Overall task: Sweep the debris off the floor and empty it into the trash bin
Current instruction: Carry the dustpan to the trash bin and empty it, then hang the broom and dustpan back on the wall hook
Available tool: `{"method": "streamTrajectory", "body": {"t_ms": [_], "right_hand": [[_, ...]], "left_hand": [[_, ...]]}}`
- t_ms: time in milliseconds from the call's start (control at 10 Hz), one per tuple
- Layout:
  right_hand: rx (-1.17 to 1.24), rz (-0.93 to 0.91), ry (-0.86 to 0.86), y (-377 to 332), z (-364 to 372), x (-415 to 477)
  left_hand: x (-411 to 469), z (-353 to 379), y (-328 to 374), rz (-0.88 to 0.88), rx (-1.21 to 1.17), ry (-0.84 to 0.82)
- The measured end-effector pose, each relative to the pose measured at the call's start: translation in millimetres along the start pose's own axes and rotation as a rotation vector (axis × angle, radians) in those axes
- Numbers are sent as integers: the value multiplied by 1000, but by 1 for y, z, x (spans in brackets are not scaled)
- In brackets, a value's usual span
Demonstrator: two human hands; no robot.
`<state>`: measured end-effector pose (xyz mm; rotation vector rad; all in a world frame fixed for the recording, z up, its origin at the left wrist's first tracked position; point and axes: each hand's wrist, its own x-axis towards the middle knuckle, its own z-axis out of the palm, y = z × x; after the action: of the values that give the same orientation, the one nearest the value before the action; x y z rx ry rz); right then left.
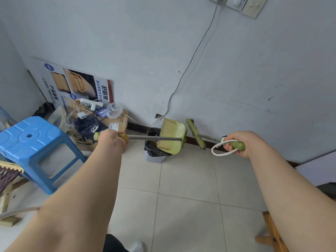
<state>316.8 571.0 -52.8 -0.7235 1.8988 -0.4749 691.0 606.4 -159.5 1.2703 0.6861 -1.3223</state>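
Head view is showing the left hand (111,140) clamping the dustpan (171,131) handle, its shaft running straight ahead to the pan tipping over the trash bin (156,158) at the floor's (181,179) far edge, while the right hand (236,144) is gripping the broom (194,131) just beside it.

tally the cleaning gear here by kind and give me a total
dustpan: 1, handle gripped by the left hand
broom: 1, handle gripped by the right hand
trash bin: 1, lined with a black bag
total: 3
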Motion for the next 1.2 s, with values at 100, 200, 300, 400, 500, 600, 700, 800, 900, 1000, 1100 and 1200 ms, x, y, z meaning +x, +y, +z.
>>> {"method": "streamTrajectory", "body": {"t_ms": [100, 200, 300, 400, 500, 600, 700, 800, 900, 1000, 1100, 1200], "right_hand": [[5, -5, -1, 2, -5, 1], [26, -17, -5, 2, -12, 2], [37, -16, -14, 3, -18, 0], [60, -10, -29, 4, -26, -1], [66, -9, -35, 3, -32, -4], [86, -29, -29, 0, -40, -6], [133, -33, -40, -2, -51, -7], [161, -30, -40, -5, -65, -8], [189, -19, -45, -8, -79, -6], [227, -3, -58, -10, -93, -4], [290, 5, -41, -13, -109, 1], [367, 27, -43, -18, -125, 7]], "left_hand": [[-2, 2, 0, 89, 103, -17], [-10, 6, 0, 141, 152, -19], [-22, 10, -8, 225, 180, -164], [-28, 13, -15, 288, 269, -226], [-47, 21, -16, 217, 253, -162], [-56, 29, -16, 195, 265, -171], [-63, 43, -18, 237, 275, -226], [-78, 65, -26, 410, 388, -304], [-102, 92, -31, 446, 427, -264], [-120, 118, -44, 508, 541, -319], [-128, 138, -63, 592, 747, -407], [-133, 158, -80, 752, 1059, -514]]}}
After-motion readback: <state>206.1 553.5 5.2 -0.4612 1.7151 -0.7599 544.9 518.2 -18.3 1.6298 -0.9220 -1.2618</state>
